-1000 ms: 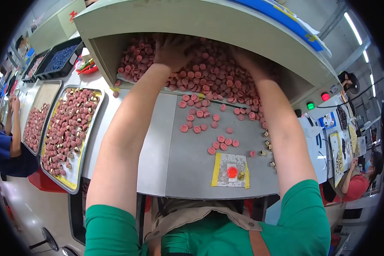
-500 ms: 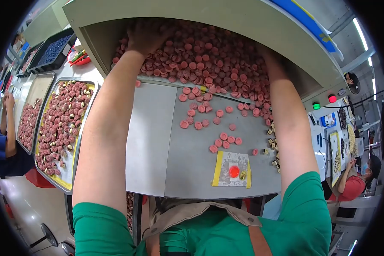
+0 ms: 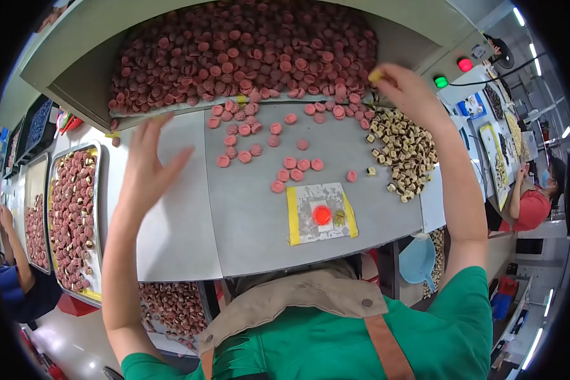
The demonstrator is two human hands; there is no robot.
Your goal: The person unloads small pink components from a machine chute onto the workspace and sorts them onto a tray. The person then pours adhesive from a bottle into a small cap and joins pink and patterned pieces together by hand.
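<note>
My left hand (image 3: 151, 166) hovers over the pale left part of the worktop, fingers spread, holding nothing. At the right end of the hooded box, my right hand (image 3: 399, 88) pinches a small yellowish piece (image 3: 376, 76). Below it lies a heap of cream-and-brown cubes (image 3: 404, 152). A big pile of pink ridged cups (image 3: 253, 60) fills the box, and several loose pink cups (image 3: 289, 163) are scattered on the grey worktop (image 3: 253, 221). Near the front edge, a taped card (image 3: 304, 232) bears a glowing red disc (image 3: 322, 215) and a small yellowish piece (image 3: 340, 218).
Left, a metal tray (image 3: 99, 209) holds filled pink pieces, beside another tray and a co-worker's arm (image 3: 18, 244). Green (image 3: 441, 82) and red (image 3: 465, 65) lights sit on the box's right edge. Lower right is a blue scoop (image 3: 417, 259); a person in red (image 3: 533, 209) works beyond.
Both hands have come out of the pink pile. My left hand moved down over the worktop; my right now pinches a small piece. The view has shifted, showing the whole cube heap.
</note>
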